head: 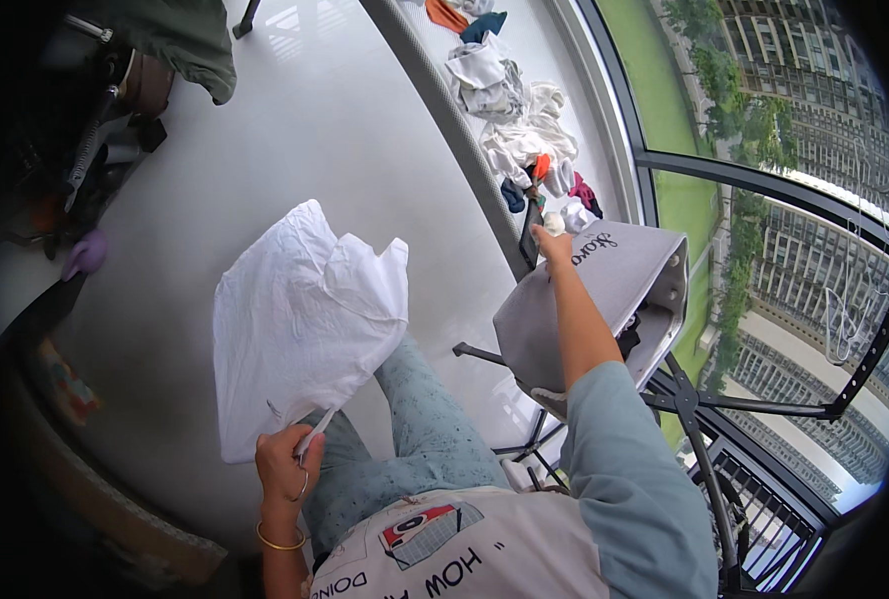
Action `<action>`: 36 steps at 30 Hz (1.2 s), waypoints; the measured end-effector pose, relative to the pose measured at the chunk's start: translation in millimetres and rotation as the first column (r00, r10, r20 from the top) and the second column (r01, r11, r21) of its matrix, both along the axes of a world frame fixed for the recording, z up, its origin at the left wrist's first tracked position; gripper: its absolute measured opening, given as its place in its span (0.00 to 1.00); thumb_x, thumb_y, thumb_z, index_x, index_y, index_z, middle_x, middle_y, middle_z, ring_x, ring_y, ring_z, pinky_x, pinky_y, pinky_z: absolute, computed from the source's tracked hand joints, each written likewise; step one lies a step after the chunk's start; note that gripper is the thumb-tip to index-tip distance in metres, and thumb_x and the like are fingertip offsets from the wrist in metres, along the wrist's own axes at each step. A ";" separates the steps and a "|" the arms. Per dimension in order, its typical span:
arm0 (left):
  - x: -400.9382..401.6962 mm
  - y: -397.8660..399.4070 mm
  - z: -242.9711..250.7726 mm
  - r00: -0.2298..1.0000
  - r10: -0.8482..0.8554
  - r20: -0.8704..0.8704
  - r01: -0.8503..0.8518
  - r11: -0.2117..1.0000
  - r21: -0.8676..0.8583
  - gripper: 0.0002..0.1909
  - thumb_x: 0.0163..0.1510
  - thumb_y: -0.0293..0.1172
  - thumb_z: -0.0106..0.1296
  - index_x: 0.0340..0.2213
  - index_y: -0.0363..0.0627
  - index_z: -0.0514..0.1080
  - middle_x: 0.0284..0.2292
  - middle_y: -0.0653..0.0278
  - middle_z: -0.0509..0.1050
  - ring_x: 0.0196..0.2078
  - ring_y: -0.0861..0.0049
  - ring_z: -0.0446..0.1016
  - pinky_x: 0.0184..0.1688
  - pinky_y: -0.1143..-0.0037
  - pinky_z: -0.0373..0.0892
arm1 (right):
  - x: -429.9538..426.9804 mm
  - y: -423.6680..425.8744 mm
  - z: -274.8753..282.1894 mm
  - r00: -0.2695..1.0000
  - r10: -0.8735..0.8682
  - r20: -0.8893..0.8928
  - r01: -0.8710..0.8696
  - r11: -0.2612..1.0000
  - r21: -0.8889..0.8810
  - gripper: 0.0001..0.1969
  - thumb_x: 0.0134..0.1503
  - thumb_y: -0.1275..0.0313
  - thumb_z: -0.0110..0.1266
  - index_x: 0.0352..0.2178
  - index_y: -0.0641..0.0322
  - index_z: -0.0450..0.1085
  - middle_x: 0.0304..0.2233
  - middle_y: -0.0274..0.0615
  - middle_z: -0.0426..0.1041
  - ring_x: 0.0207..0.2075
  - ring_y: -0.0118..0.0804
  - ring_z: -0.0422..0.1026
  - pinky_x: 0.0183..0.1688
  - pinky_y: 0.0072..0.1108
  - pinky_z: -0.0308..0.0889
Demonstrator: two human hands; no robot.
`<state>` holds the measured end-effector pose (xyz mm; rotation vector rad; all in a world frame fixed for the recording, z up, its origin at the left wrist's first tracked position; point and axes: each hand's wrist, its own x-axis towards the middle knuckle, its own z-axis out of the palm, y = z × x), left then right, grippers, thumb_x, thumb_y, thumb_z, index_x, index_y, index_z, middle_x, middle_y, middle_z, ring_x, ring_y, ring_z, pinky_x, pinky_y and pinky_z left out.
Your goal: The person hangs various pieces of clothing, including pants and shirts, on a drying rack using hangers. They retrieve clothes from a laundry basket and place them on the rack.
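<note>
In my left hand [286, 466] is the gathered edge of a white cloth garment [302, 329], which hangs spread out over the floor and my leg. A thin curved metal hook [304, 485] shows at this hand's fingers. My right hand [555, 245] reaches past a grey fabric laundry hamper [546, 307], beside a narrow dark flat piece [532, 233]. A small white bundle [553, 223] lies against its fingers; whether they grip anything cannot be told. The hamper leans with its mouth to the right and bears writing. Dark cloth [629, 337] shows inside it.
White clothes [531, 138] and several coloured pieces lie along a pale surface with a grey mesh edge [459, 142]. A black metal rack [686, 400] stands at right by the window frame [714, 168]. Wire hangers [841, 329] hang there. Dark equipment [107, 135] is at upper left.
</note>
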<state>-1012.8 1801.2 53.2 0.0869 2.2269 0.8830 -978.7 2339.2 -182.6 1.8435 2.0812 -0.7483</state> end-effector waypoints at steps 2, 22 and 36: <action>11.2 10.8 -21.1 1.000 -0.023 0.004 0.023 1.000 -0.005 0.07 0.44 0.32 0.54 0.21 0.41 0.71 0.11 0.61 0.66 0.13 0.67 0.62 0.22 0.73 0.54 | -1.3 15.3 -20.5 0.989 -0.123 0.088 0.132 0.985 -0.109 0.40 0.34 0.51 0.64 0.43 0.70 0.61 0.36 0.46 0.68 0.31 0.40 0.67 0.36 0.30 0.63; -13.4 87.5 -35.0 0.979 -0.191 0.066 0.195 0.979 -0.060 0.10 0.46 0.34 0.53 0.21 0.39 0.72 0.10 0.58 0.64 0.11 0.67 0.63 0.16 0.74 0.57 | -27.4 44.1 -24.9 0.924 -0.273 0.267 0.379 0.740 -0.556 0.27 0.27 0.51 0.67 0.26 0.56 0.67 0.21 0.34 0.67 0.21 0.31 0.68 0.26 0.21 0.64; -29.4 81.5 -46.6 0.977 -0.144 0.154 0.160 0.982 -0.097 0.09 0.44 0.36 0.55 0.20 0.44 0.72 0.10 0.62 0.66 0.13 0.66 0.64 0.22 0.72 0.56 | -29.6 45.0 8.6 0.936 -0.341 0.082 0.322 0.743 -0.587 0.31 0.32 0.58 0.65 0.38 0.57 0.62 0.29 0.35 0.68 0.28 0.31 0.70 0.30 0.24 0.69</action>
